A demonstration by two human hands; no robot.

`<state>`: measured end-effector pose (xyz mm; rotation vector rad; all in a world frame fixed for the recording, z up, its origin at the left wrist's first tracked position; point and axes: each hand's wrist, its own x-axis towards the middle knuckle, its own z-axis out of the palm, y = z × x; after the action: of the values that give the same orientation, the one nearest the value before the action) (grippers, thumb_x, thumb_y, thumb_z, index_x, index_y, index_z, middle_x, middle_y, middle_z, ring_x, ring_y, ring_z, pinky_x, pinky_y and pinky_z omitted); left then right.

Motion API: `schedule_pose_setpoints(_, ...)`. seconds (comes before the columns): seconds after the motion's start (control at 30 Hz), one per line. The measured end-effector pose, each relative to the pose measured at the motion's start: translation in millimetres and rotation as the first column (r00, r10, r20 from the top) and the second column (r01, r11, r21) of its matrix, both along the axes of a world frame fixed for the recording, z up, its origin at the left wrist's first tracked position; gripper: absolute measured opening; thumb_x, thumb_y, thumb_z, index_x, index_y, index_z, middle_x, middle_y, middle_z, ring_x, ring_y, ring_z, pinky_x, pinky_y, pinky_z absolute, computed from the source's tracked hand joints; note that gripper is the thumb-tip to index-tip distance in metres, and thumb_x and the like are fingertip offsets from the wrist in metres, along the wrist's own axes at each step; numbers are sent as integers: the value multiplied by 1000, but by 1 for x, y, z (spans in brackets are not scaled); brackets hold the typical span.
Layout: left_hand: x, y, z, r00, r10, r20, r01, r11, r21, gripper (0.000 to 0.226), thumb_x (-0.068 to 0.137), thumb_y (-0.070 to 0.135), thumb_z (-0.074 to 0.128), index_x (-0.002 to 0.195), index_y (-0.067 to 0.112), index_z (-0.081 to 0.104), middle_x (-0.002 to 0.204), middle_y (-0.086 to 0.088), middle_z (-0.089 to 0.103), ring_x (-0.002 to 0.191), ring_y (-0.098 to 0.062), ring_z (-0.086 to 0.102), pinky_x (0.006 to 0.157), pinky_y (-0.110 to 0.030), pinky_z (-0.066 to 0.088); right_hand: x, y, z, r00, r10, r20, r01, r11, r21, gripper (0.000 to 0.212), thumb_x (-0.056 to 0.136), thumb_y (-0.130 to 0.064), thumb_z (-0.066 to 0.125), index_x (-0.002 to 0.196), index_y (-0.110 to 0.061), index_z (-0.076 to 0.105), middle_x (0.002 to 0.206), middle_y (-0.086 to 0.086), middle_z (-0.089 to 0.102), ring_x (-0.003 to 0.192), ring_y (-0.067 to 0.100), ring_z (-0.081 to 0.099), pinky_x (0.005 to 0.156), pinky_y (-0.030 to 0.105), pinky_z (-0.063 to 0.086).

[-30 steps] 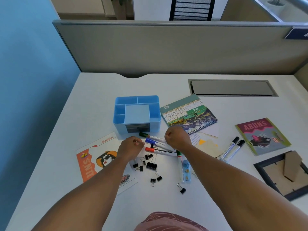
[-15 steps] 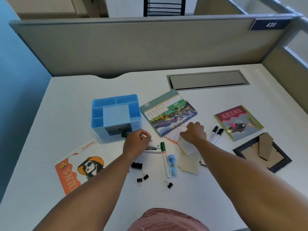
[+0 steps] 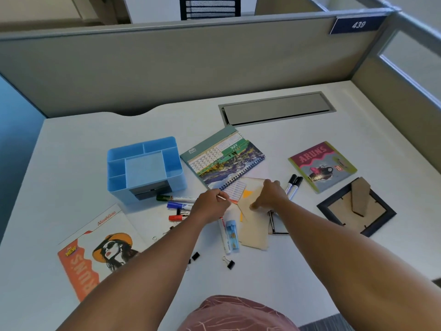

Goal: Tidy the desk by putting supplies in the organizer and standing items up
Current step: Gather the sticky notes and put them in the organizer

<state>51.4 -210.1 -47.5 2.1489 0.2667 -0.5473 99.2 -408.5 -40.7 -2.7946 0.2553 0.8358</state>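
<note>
Head view: we see both hands low over the clutter, centre of the bench point(image 3: 71, 149).
L hand point(image 3: 210, 206): fingers curled, pinching a thin white stick-like item; can't tell what it is.
R hand point(image 3: 269, 195): fingers bent down onto the tan card sheets point(image 3: 253, 225); pressing or starting to pinch, we can't tell which.
Just beside hands: white marker point(image 3: 224, 237) and small blue item point(image 3: 232, 235) lie side by side between our forearms; green, blue, red markers point(image 3: 179, 206) lie flat just left of the L hand.
Further out: two black-cap markers point(image 3: 293, 185) right of the R hand; binder clips point(image 3: 230, 262) nearer our body.
Organizer point(image 3: 143, 168): blue, upright, compartments look empty; left of and beyond the L hand, near but not touching.
To stand up: calendar point(image 3: 224, 161) flat beside the organizer; photo frame point(image 3: 355, 209) face down, far right.
Step, our guess: gather loose sheets w/ R hand, drop the L-hand item in a slot.
Doing it well: square the sheets before lifting so none slide off; carry pens tip-down into the tall slots; don't sweep clips off the edge.
</note>
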Motion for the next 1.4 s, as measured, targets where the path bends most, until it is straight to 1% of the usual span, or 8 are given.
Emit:
schedule_pose_setpoints(0.3,0,-10,0,998,36,-53,-41,995,-94,38,87,34,70,121,25,55,105,7,68,95,-19,68,87,-38,56,16,-18,12,1000,23,4,-23,1000,20,40,89,-28,61,120,-2,58,115,5,57,112,22,58,55,18,35)
schedule_pose_setpoints(0.47,4,-16,7,998,62,-11,-63,993,-104,47,87,42,70,127,25,52,115,5,64,101,-18,64,86,-35,54,22,-21,17,993,-121,10,113,952,283,41,96,-7,43,135,-2,53,138,17,50,125,32,49,97,35,45)
schedule_pose_setpoints(0.8,13,-30,22,1000,-19,17,19,999,-32,54,92,51,60,136,21,52,125,0,62,113,-20,59,97,-34,46,21,2,38,998,-52,37,29,880,475,51,95,-6,43,144,-16,48,149,13,43,122,29,49,88,32,44)
schedule_pose_setpoints(1.0,12,-36,23,1000,9,6,-9,991,-134,40,100,39,54,124,7,61,116,-14,67,94,-28,62,79,-39,55,22,10,47,996,-89,-32,87,724,684,36,91,-12,65,126,-20,64,134,12,58,114,29,59,95,45,52)
schedule_pose_setpoints(1.1,6,-36,21,994,102,-49,-110,973,-204,36,102,30,49,127,5,58,117,-15,63,93,-27,61,70,-34,58,20,10,43,982,-172,-77,174,663,728,40,87,-20,74,125,-15,62,126,11,62,106,27,62,81,39,56)
schedule_pose_setpoints(1.17,2,-35,19,986,148,-79,-161,965,-206,34,103,29,46,127,7,55,114,-13,61,92,-25,60,64,-30,57,16,8,39,974,-220,-60,196,673,713,48,86,-24,75,128,-8,59,117,12,63,93,23,61,72,32,54)
schedule_pose_setpoints(1.23,-3,-32,15,973,198,-119,-218,957,-192,34,103,31,45,128,9,51,113,-11,59,92,-25,61,63,-32,58,12,2,31,986,-169,4,129,769,626,57,84,-31,76,131,-4,56,119,13,63,99,24,62,83,35,52)
schedule_pose_setpoints(1.4,-16,-23,3,943,297,-147,-314,943,-108,44,98,37,43,134,11,50,123,-13,60,110,-31,60,93,-49,55,-8,-6,18,978,208,-9,-199,948,250,78,72,-46,83,136,-14,52,133,7,57,121,23,54,100,37,47)
